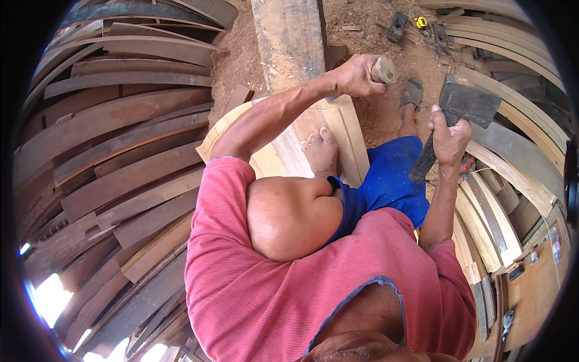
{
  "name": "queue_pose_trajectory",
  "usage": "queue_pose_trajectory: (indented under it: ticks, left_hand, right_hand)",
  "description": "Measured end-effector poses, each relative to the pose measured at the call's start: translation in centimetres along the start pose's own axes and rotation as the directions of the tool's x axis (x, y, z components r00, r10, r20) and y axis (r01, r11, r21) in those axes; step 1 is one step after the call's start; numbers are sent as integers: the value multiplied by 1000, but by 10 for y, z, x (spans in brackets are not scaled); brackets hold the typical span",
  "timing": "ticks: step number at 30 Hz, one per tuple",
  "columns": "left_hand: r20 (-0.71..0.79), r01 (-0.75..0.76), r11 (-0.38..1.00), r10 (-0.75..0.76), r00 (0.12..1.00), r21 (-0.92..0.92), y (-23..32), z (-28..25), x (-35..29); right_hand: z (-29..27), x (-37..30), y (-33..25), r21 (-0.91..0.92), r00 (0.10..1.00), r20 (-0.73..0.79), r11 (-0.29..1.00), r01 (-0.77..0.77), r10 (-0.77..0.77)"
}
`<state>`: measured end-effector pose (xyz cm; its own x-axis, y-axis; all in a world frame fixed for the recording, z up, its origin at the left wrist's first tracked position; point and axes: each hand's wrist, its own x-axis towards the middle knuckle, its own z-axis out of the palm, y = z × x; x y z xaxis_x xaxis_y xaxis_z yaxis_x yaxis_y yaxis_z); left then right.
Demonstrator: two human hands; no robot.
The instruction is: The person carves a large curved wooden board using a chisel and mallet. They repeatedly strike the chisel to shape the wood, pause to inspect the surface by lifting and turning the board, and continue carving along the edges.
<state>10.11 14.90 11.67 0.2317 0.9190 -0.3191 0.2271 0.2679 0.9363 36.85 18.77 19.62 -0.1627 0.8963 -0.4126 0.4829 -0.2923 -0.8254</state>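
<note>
My left hand is closed around a chisel, whose round, worn wooden handle end points up toward me. Just below that fist, a bit of grey blade shows at a pale wooden piece; whether its edge touches the wood is hidden. My bare foot presses on this pale wood. Off to the right, my right hand grips the dark handle of a mallet. The mallet's blocky black head is raised, apart from the chisel.
A thick, dusty beam lies ahead on sawdust-covered ground. Stacked planks fill the left side, and more boards line the right. A yellow tape measure and a dark block-like tool lie at the far right.
</note>
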Motion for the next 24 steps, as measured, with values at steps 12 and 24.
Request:
queue_pose_trajectory:
  ticks: [12,24]
  left_hand:
    - [107,-64,998,62,992,17,-8,9,9]
    - [157,-26,998,17,987,56,-16,18,15]
  right_hand:
    - [25,0,12,-71,997,75,997,14,-8]
    - [28,0,34,-2,989,81,992,-125,124]
